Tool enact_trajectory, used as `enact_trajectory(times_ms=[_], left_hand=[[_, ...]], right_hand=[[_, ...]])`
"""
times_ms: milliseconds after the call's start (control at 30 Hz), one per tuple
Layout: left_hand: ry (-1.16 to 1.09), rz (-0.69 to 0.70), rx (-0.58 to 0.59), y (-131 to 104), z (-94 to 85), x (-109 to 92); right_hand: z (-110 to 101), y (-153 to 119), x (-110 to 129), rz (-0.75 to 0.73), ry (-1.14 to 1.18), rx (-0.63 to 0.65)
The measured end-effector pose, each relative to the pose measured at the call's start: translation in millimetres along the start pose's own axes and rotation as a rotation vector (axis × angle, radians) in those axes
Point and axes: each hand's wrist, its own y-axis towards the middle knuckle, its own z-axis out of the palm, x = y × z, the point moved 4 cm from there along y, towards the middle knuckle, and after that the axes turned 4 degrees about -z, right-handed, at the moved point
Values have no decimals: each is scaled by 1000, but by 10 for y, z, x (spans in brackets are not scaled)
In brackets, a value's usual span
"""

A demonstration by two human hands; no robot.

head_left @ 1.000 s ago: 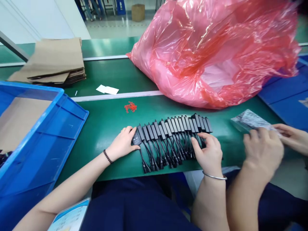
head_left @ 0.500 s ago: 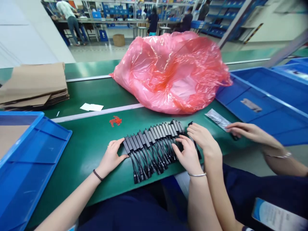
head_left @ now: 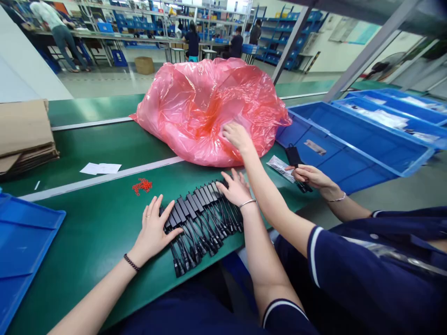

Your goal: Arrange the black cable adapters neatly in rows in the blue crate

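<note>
A row of black power adapters (head_left: 191,204), each with a short cable, lies side by side on the green table, cables toward me. My left hand (head_left: 152,232) rests at the left end of the row, fingers spread, thumb beside the end adapter. At the right end, my right hand (head_left: 236,188) lies over the last adapters with its fingers apart, hiding part of them. Neither hand grips anything. Beyond the row sits a small heap of red rings (head_left: 142,186).
A co-worker's hand (head_left: 238,136) reaches into a large pink plastic bag (head_left: 167,107); their other hand (head_left: 314,177) holds a black adapter (head_left: 293,154) above a clear packet (head_left: 279,166). Blue bins (head_left: 363,160) stand right, another blue bin (head_left: 28,223) left, cardboard (head_left: 24,125) behind it.
The view has swung right. My left hand has spread its fingers over the row's end. The co-worker's one hand has moved from the row to the bag; the other has lifted an adapter.
</note>
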Motion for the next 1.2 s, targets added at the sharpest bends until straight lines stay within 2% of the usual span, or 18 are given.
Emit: enact_trajectory(times_ms=[100, 333, 500, 667, 800, 967, 1067, 1200], left_hand=[[32, 43, -42, 72, 88, 1], [-53, 155, -116, 121, 256, 77], [-69, 163, -129, 132, 247, 33], [-68, 167, -142, 144, 255, 30], [-81, 170, -150, 194, 263, 27], [-84, 167, -181, 356, 312, -29], [-98, 155, -214, 484, 366, -93], [-127, 139, -201, 677, 456, -212]], right_hand=[[40, 57, 23, -15, -36, 95], [-47, -81, -20, -245, -71, 66], [-45, -71, -29, -223, -100, 9], [3, -54, -30, -195, -119, 91], [22, -1, -55, -208, -149, 75], [33, 149, -157, -257, -187, 29], [19, 273, -280, -251, -191, 46], [-49, 430, -460, -249, -214, 36]])
